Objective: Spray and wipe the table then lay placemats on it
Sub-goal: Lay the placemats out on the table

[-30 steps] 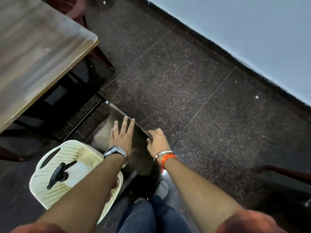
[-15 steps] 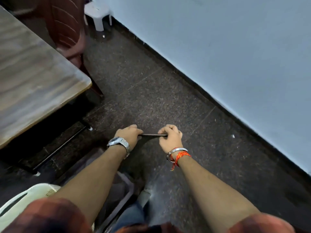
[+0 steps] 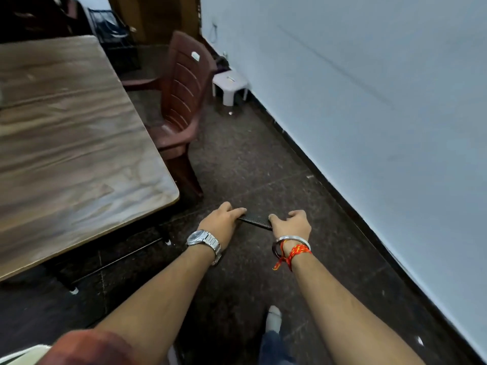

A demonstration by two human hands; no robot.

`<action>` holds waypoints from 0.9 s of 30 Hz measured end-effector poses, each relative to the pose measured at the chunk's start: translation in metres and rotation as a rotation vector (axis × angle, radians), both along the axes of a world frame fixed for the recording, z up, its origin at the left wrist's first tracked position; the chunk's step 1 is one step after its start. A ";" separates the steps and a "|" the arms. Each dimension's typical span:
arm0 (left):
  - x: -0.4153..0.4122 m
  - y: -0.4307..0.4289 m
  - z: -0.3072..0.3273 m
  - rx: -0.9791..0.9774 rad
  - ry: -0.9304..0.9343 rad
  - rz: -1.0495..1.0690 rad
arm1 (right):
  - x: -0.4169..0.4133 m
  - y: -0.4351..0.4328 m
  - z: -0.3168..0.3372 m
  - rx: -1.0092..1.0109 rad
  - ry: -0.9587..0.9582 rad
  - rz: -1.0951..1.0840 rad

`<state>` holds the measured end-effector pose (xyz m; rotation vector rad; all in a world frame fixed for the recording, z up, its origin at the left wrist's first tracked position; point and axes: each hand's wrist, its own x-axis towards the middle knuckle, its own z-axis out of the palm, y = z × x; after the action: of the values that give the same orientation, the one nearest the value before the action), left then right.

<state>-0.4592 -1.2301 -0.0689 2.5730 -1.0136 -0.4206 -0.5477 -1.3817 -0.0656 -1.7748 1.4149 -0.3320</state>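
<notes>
A dark placemat [image 3: 257, 220], seen nearly edge-on, hangs in the air over the floor between my two hands. My left hand [image 3: 222, 222], with a metal watch at the wrist, grips its left end. My right hand [image 3: 291, 223], with a steel bangle and an orange thread at the wrist, grips its right end. Most of the mat's surface is hidden because of the angle. The wooden table [image 3: 66, 143] fills the left of the view, its rounded near corner just left of my left hand.
A maroon plastic chair [image 3: 181, 101] stands at the table's far right side. Behind it a small white stool [image 3: 230, 84] sits against the pale blue wall [image 3: 369, 101]. A cream basket's rim [image 3: 23, 351] shows at the bottom left. Dark speckled floor runs between table and wall.
Both hands took the placemat from beside the basket on the floor and lifted it. The view rose, bringing more of the table, the chair and the stool into sight.
</notes>
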 end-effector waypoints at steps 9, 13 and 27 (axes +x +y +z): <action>0.084 -0.065 0.046 0.082 -0.011 0.267 | 0.129 -0.100 0.030 0.131 -0.092 0.350; 0.136 -0.064 0.070 0.136 -0.068 0.390 | 0.202 -0.105 0.048 0.107 -0.224 0.593; 0.368 0.015 0.158 0.212 -0.134 0.659 | 0.452 -0.011 0.102 0.579 -0.656 1.055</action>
<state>-0.0909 -1.2151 0.0894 2.9514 -0.1148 -0.1818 -0.0956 -1.3926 0.0368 -1.4692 0.0053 0.0769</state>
